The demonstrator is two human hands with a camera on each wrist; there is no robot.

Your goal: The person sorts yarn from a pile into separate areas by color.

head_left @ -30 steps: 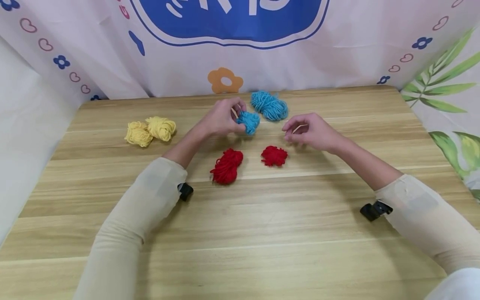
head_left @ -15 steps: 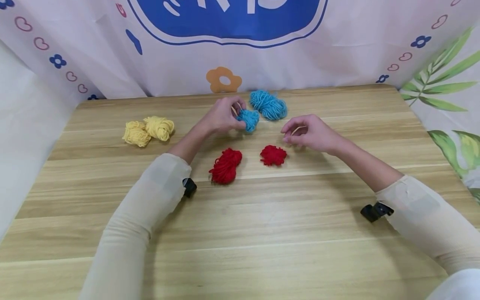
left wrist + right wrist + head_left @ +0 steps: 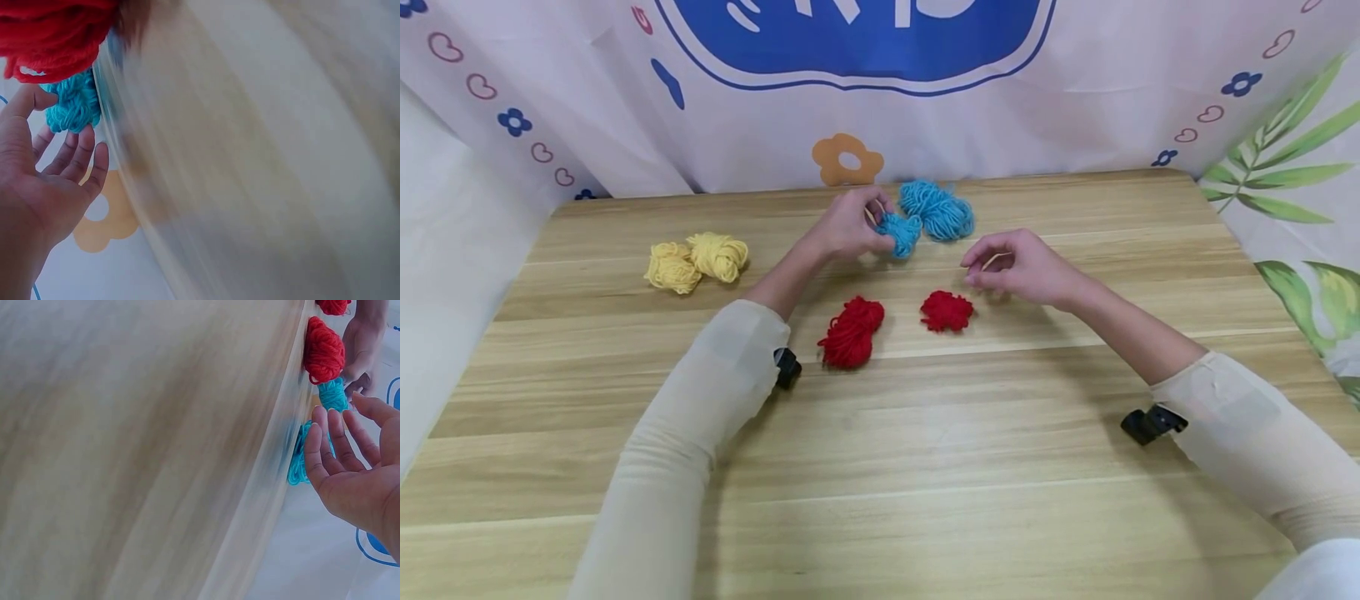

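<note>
Near the back of the table, my left hand (image 3: 855, 227) pinches a small blue yarn bundle (image 3: 902, 234) between thumb and fingers. Right behind it lies a larger blue yarn skein (image 3: 937, 210), and the two appear to touch or nearly touch. My right hand (image 3: 1019, 267) is held to the right with fingers loosely bent and nothing in them. Below and left of its fingertips sits a small red yarn bundle (image 3: 947, 311). Farther left, a larger red yarn skein (image 3: 853, 332) lies below my left hand. In the right wrist view the right hand partly hides the larger blue skein (image 3: 300, 456).
Two yellow yarn bundles (image 3: 697, 261) lie side by side on the left of the wooden table (image 3: 925, 500). A printed white cloth (image 3: 760, 142) hangs along the table's back edge. Black wrist cameras show below both sleeves.
My left hand has shifted slightly back and right with the small blue yarn bundle, bringing it against or close to the larger blue skein. The right hand stays nearly still.
</note>
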